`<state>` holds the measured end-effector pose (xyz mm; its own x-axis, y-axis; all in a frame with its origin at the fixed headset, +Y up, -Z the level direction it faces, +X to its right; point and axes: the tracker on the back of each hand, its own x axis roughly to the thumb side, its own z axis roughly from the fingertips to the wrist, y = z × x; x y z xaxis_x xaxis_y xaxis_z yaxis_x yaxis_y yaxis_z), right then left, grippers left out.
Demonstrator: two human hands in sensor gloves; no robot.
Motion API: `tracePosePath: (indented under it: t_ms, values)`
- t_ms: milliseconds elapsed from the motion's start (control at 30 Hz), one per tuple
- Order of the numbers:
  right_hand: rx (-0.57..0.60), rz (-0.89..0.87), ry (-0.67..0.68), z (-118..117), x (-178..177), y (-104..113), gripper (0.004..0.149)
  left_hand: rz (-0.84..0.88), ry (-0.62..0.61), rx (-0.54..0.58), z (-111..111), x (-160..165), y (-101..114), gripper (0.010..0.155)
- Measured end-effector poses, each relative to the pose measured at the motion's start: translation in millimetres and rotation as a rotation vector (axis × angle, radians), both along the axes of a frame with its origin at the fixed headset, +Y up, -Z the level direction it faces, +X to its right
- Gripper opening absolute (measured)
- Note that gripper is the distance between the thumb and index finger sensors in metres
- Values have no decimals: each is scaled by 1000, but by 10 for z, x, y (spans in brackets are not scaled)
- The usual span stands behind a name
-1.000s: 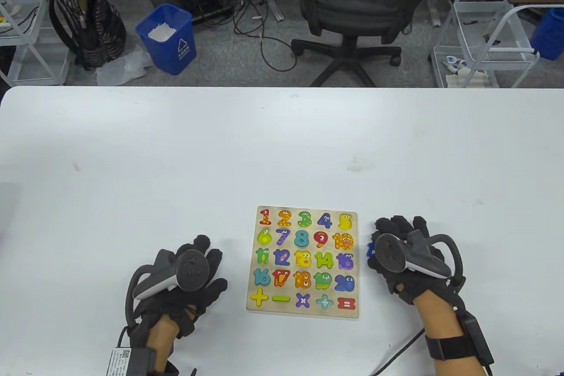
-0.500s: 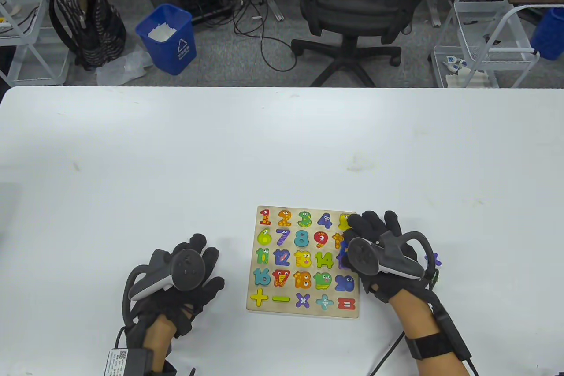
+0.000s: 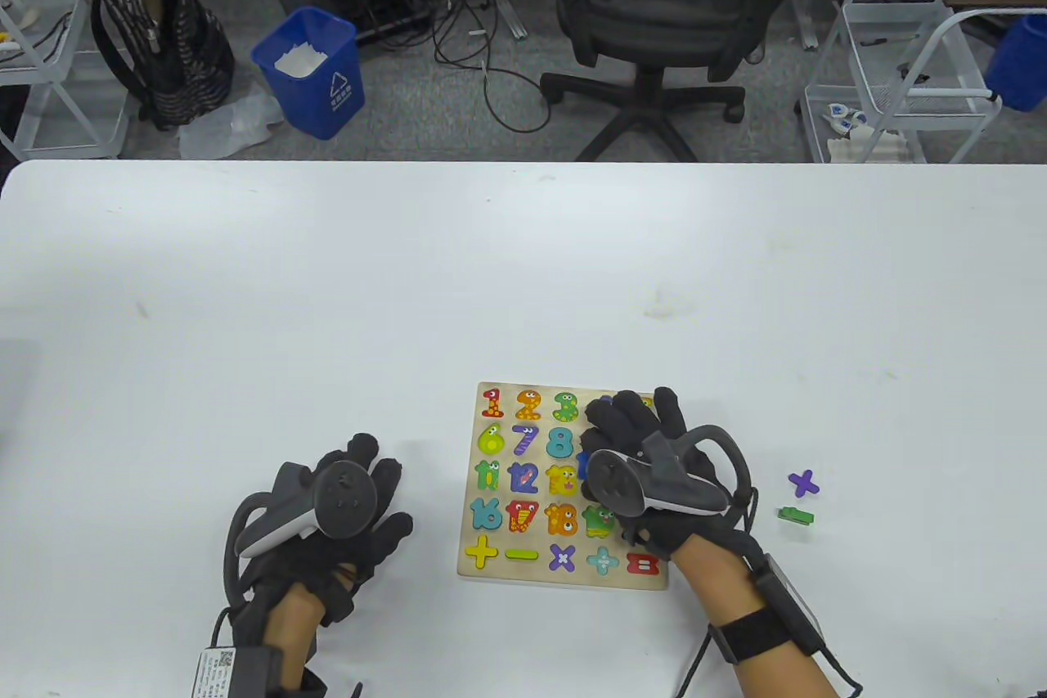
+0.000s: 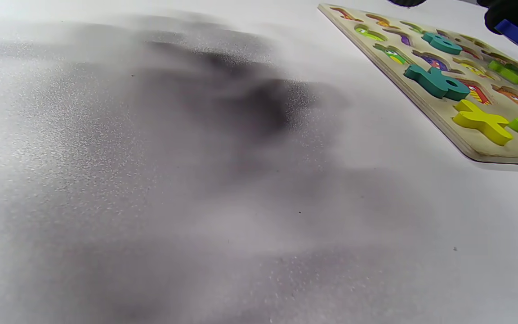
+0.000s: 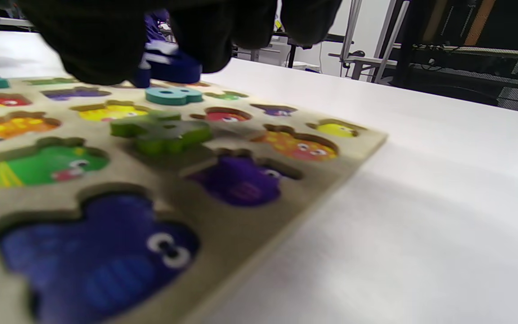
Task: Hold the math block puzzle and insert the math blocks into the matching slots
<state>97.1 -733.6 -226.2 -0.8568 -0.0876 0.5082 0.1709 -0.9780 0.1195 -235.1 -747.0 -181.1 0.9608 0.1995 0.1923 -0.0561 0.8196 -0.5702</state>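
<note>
Right hand (image 3: 654, 477) is over the puzzle board (image 3: 564, 485), covering its right-hand columns, fingers curled down toward the middle of the board. From the right wrist view those fingers (image 5: 106, 40) pinch a dark blue block (image 5: 169, 67), held just above the board near the teal 8 (image 5: 173, 95). The left wrist view catches the same blue block (image 4: 515, 33) between the dark fingertips, clear of the board surface. Just below it, a green block (image 5: 164, 130) sits raised and tilted on the board, not down in a slot.

Left hand (image 3: 327, 526) lies on the tabletop (image 3: 327, 281) just left of the board, well apart from its edge, fingers spread and relaxed, nothing in it. It is not touching the board.

Board lies flat on the tabletop, wooden, with coloured numbers seated in rows: the red 1 (image 3: 492, 403), orange 2 (image 3: 528, 405) and green 3 (image 3: 565, 407) along its far edge, the teal 16 (image 3: 486, 514) on its left side. Along its near edge run the yellow plus (image 3: 481, 551), green minus (image 3: 521, 554), purple cross (image 3: 562, 557), teal divide (image 3: 603, 560) and red equals (image 3: 643, 564).

Right of the board, beyond the right wrist, two loose pieces lie on the tabletop: a purple cross block (image 3: 804, 483) and a small green piece (image 3: 795, 516), near each other, the green one nearer the person.
</note>
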Motion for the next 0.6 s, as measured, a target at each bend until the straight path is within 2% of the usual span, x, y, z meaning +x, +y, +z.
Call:
tracePosePath:
  t_ms: [367, 600]
  values:
    - [-10, 28, 54, -50, -496, -39, 63, 26, 23, -16, -6, -60, -21, 73]
    - [-30, 43, 70, -73, -652, -74, 63, 22, 17, -17, -4, -51, -21, 73]
